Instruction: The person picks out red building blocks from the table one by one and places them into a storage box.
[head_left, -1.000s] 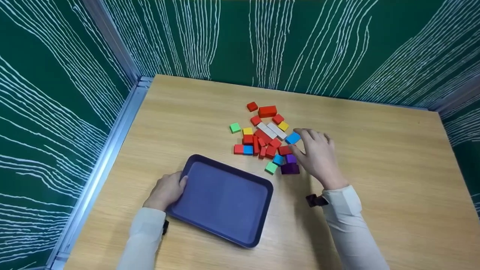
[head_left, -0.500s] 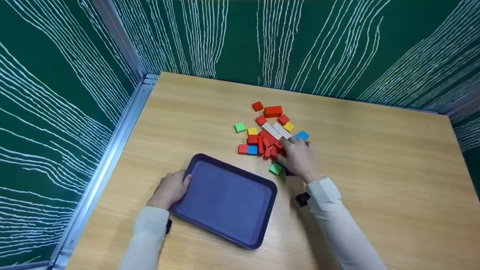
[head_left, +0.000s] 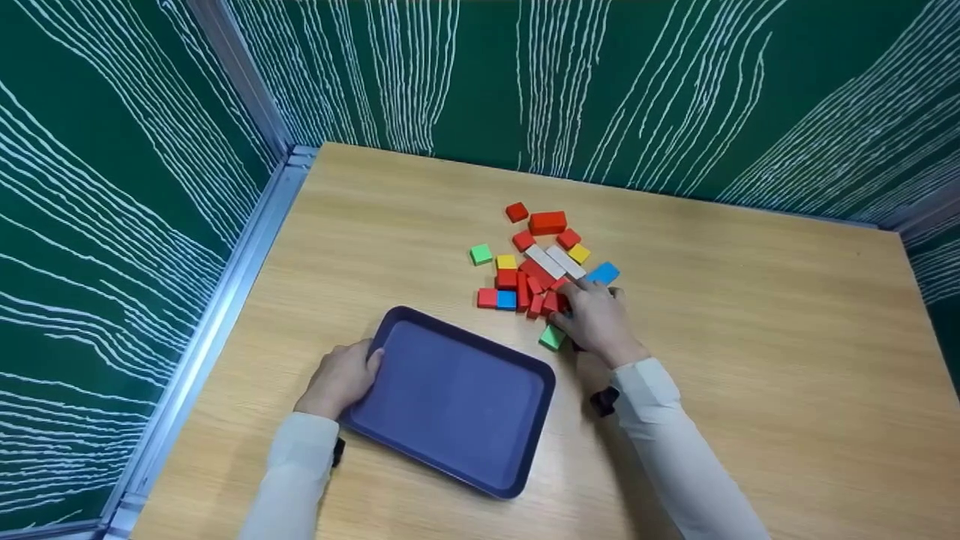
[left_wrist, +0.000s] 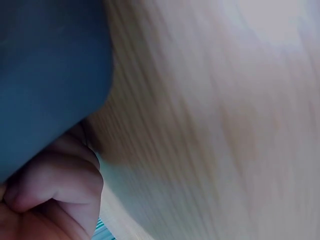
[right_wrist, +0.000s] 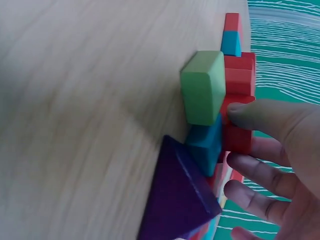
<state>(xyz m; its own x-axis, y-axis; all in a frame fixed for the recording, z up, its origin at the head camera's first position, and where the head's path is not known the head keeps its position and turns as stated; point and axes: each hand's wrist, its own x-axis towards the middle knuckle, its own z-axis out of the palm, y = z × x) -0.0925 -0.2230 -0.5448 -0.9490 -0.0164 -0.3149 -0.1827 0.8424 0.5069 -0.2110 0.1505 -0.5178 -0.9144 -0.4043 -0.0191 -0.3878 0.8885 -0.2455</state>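
Note:
In the head view my left hand [head_left: 339, 380] grips the left rim of a dark blue rectangular tray [head_left: 450, 397] that holds nothing. Its curled fingers [left_wrist: 60, 182] show under the tray's edge in the left wrist view. My right hand [head_left: 600, 319] reaches into the near right side of a group of coloured blocks. Between its thumb and index finger it pinches a red block [right_wrist: 237, 139]. Close by stand a light green block [right_wrist: 204, 87], a blue block [right_wrist: 205, 150] and a dark purple triangular block [right_wrist: 175, 195]. In the head view the hand mostly hides the purple one.
Several red blocks [head_left: 547, 223], two whitish bars [head_left: 545, 261], yellow blocks [head_left: 506, 262] and a green block [head_left: 481, 254] lie loose on the wooden table [head_left: 750, 315]. A blue block [head_left: 603, 273] lies just beyond the right hand. Green walls with white lines [head_left: 480, 75] border the table.
My right hand has moved left and down onto the near right blocks, and its thumb and fingers have closed on a red block. The left hand still grips the tray.

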